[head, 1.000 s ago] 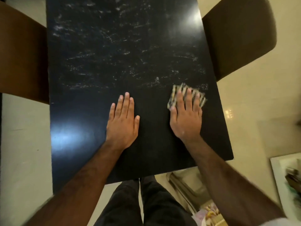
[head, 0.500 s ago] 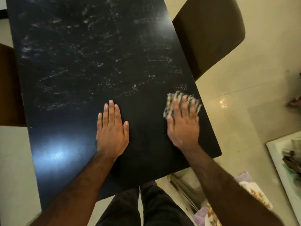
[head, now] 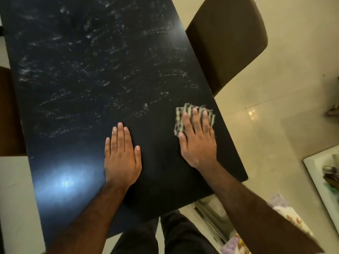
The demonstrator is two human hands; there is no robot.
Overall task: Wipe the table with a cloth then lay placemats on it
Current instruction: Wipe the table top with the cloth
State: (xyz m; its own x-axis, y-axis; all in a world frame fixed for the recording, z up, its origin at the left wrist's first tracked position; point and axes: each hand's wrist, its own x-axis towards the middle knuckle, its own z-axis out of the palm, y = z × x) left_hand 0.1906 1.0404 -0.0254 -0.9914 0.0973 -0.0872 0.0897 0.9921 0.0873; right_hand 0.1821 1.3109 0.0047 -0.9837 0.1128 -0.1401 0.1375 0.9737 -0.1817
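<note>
Barely shifted, right hand (head: 199,143) kept pressing cloth (head: 180,113) flat-fingered near desk (head: 82,151) edge for wiping; left hand (head: 122,156) lay flat, fingers straight, bracing. Smears (head: 102,83) remained farther up.

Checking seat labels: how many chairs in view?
2. The right chair stands at the table's far right edge; the left chair stands at the table's left side, cropped by the frame. Others may be out of view.
</note>
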